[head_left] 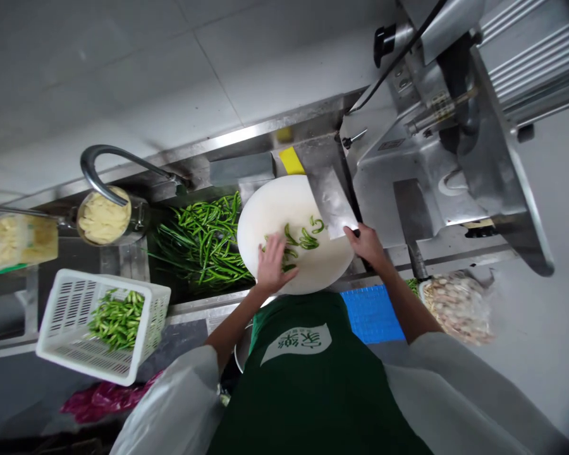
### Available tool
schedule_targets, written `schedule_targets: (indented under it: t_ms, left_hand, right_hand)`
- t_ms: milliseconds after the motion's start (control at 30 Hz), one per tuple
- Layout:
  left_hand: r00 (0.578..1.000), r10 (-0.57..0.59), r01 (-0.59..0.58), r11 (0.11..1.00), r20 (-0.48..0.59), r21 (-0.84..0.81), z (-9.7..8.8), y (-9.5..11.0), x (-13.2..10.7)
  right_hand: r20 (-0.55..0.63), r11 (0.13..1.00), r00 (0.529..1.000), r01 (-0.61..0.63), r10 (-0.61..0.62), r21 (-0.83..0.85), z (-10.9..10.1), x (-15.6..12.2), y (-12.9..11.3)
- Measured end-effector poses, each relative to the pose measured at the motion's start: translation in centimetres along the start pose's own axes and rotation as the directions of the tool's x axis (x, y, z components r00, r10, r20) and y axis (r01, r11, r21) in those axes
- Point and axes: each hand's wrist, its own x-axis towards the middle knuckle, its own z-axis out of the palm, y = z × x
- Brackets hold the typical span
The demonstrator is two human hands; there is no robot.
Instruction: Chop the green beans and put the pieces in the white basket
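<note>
Your right hand [367, 245] has the cleaver [332, 199] by its handle, blade over the right edge of the cutting board [275, 202]. Your left hand [271, 266], fingers kinda spread, is at the cut peppers [308, 240] mid-board. Whole peppers [213, 230] pile up past the left edge.

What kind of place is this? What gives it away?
Probably a commercial kitchen's prep area: what looks like a big metal slicing machine, a round white chopping board with cut green pieces on it, and a heap of long green peppers beside it.
</note>
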Motion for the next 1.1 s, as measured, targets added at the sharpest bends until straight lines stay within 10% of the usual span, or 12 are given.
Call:
schedule_targets:
  t_ms: [133,300,533,733,933,1100]
  left_hand:
    - [0.980,-0.195,0.196,0.981,-0.038,0.002,0.5,-3.7,-2.8]
    - [0.991,-0.135,0.134,0.990,-0.025,-0.048,2.8,-1.4,1.5]
    - [0.986,-0.122,0.108,0.987,-0.112,-0.122,4.1,4.9,6.8]
    - [0.945,-0.232,0.185,0.960,-0.229,-0.210,4.8,5.7,7.0]
    - [0.903,-0.314,0.255,0.941,-0.294,-0.222,3.7,3.1,4.6]
    - [0.809,-0.436,0.405,0.900,-0.395,-0.162,-2.1,-4.5,-3.0]
  right_hand:
    - [0.052,0.995,0.998,-0.033,0.028,0.098,-1.3,-1.8,5.9]
    - [0.116,0.995,0.993,-0.040,0.029,0.095,0.4,-4.1,7.2]
    - [0.187,0.998,0.980,0.063,-0.066,0.025,4.6,-6.4,1.8]
    - [0.210,0.992,0.972,0.082,-0.101,0.097,7.9,-8.1,-2.3]
    - [0.247,0.967,0.958,0.087,-0.148,0.241,10.7,-10.0,-6.1]
    - [0.308,0.943,0.900,0.245,-0.308,0.226,14.8,-12.6,-14.9]
